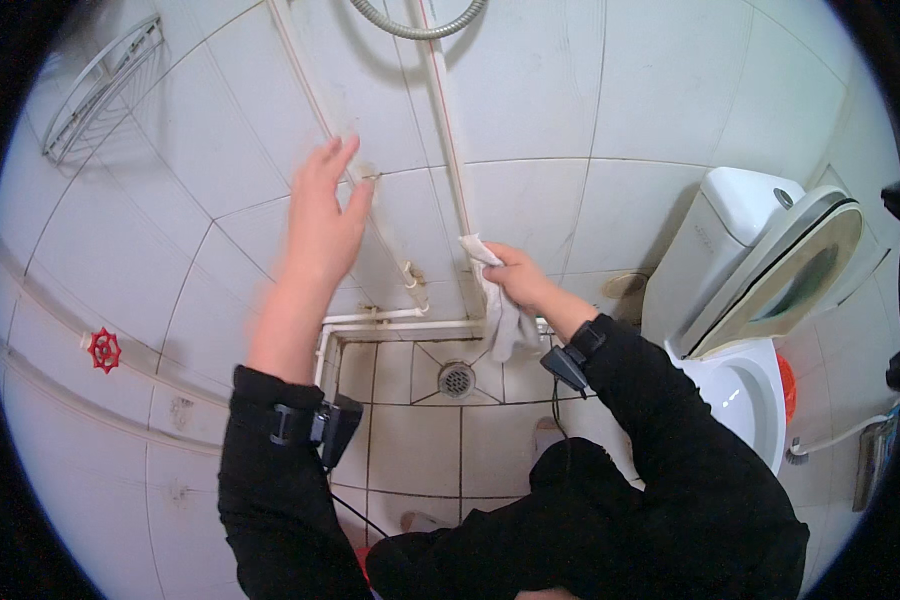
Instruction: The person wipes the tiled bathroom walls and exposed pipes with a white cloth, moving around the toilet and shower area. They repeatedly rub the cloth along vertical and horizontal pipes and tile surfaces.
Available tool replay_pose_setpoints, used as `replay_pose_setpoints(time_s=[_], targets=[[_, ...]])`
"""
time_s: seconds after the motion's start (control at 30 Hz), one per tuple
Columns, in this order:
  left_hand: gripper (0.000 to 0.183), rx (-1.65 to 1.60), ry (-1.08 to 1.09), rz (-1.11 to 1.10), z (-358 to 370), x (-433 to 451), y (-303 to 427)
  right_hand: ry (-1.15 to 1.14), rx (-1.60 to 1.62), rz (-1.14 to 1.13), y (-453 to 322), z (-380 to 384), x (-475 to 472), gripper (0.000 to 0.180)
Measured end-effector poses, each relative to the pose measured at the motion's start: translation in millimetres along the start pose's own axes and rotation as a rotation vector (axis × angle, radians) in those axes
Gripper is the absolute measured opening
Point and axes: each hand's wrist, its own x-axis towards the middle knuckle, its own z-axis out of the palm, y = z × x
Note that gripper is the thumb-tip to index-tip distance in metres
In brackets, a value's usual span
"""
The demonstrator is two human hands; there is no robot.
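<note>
My right hand (520,278) grips a white cloth (506,322), which is wrapped against the lower part of a white vertical pipe (450,142) on the tiled wall. The cloth's loose end hangs down toward the floor. My left hand (326,214) is raised, fingers apart and slightly blurred, with nothing in it. It is nearest to a second, thinner pipe (390,236) that runs down the wall to an elbow; whether it touches that pipe I cannot tell.
A floor drain (456,379) lies below the cloth. To the right stands a toilet (742,405) with its lid raised. On the left wall are a red valve handle (104,350) and a wire corner shelf (105,90). A metal shower hose (420,32) loops overhead.
</note>
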Motion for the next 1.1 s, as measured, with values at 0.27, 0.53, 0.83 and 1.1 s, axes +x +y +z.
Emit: replay_pose_setpoints(time_s=[0.27, 0.53, 0.83, 1.1], targets=[[0.044, -0.749, -0.249, -0.651, 41.9, -116.6, -26.5, -0.236, 0.906, 0.031, -53.0, 52.8, -49.5, 0.054], [0.047, -1.219, -0.335, -0.817, 45.9, -199.1, -12.9, -0.113, 1.009, 0.149, -32.1, 105.2, -67.7, 0.055], [0.041, -1.189, -0.246, -1.011, 43.9, -297.4, -32.2, -0.368, 0.262, 0.229, 18.7, 164.1, -83.9, 0.052], [0.033, -1.139, 0.174, -1.136, -4.8, -320.5, -34.5, -0.219, -0.197, 0.101, 17.7, 131.1, -99.6, 0.052]])
